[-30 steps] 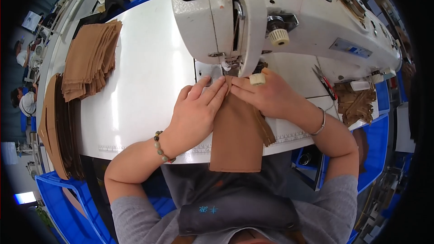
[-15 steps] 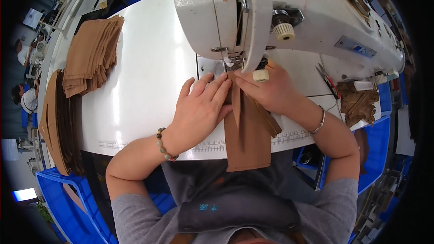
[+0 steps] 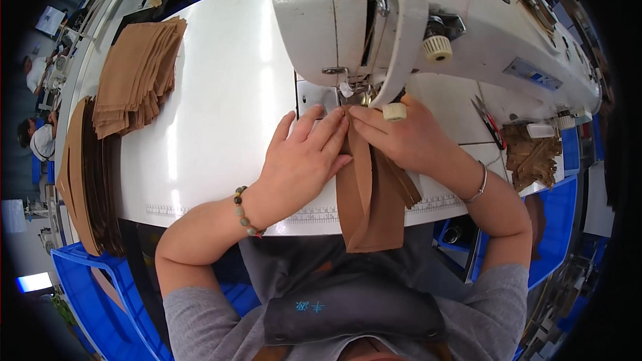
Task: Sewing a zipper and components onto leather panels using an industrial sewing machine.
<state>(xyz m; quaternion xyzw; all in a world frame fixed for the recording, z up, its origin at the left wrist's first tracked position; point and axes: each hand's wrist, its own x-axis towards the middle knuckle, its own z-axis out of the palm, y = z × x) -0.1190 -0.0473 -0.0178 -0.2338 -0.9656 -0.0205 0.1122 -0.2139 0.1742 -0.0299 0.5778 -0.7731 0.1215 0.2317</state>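
A long brown fabric piece (image 3: 381, 210) runs from under the presser foot of a white sewing machine (image 3: 341, 20) down over the table's front edge. Beside the needle area, my left hand (image 3: 302, 150) lies with fingers stretched out, its fingertips pressing the fabric's left edge. My right hand (image 3: 408, 130) is closed on the same fabric just right of the presser foot, with fingertips pinching its upper end. A folded flap stands up along the middle of the piece. Part of the right hand is hidden behind the machine head.
Stacked brown fabric pieces (image 3: 137, 70) lie at the left, with a second stack of darker-edged pieces (image 3: 83, 180) nearer me. Red-handled scissors (image 3: 491, 124) and a pile of small brown strips (image 3: 531, 157) lie at the right. Blue bins (image 3: 107, 294) flank the white table (image 3: 207, 127).
The fabric's flap has opened wider and swung to the left. Both hands remain at the presser foot, pressing the fabric. The whole view has shifted slightly.
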